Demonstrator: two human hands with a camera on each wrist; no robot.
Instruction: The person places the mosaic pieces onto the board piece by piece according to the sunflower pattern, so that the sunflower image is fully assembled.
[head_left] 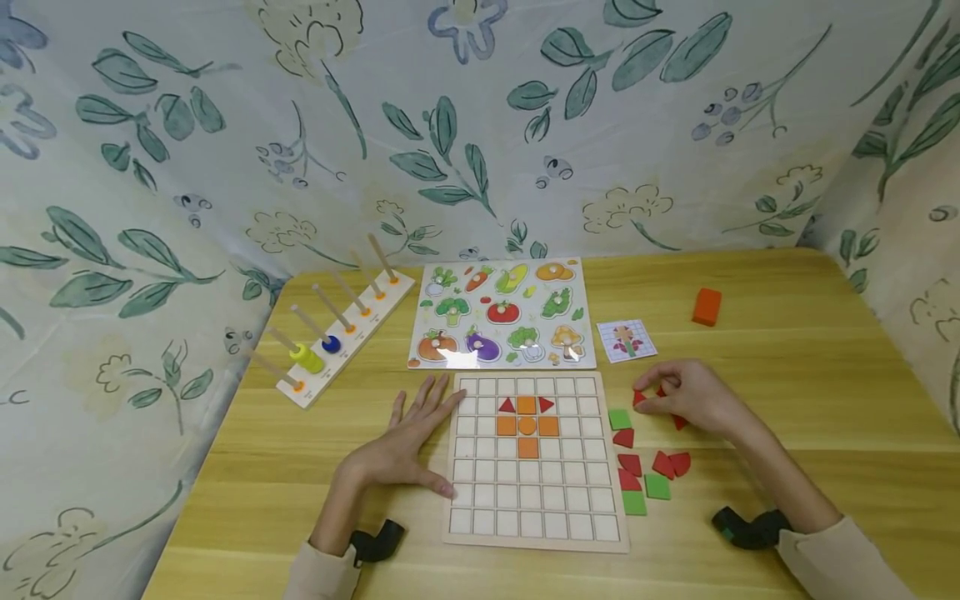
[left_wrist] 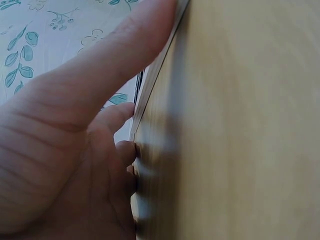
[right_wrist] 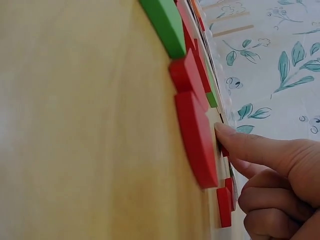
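Note:
A wooden grid board (head_left: pixel 487 475) lies in front of me with orange squares, an orange circle (head_left: pixel 527 425) and two red triangles (head_left: pixel 546 404) in its upper cells. My left hand (head_left: pixel 401 442) rests on the table with fingers spread, its thumb and index finger touching the board's left edge. To the right of the board, my right hand (head_left: pixel 690 400) pinches a small red piece (head_left: pixel 639 397) between thumb and index finger; the piece's exact shape is partly hidden. Other red pieces lie under that hand. Red quarter-circle pieces (right_wrist: pixel 195 140) and green squares (head_left: pixel 657 487) are scattered nearer to me.
A vegetable knob puzzle (head_left: pixel 502 312) stands behind the board. Left of it is a peg stand (head_left: pixel 352 342) with yellow-green and blue beads. A pattern card (head_left: pixel 626 340) and an orange-red block (head_left: pixel 707 307) lie at the back right. Patterned cloth (head_left: pixel 480 125) hangs behind the table.

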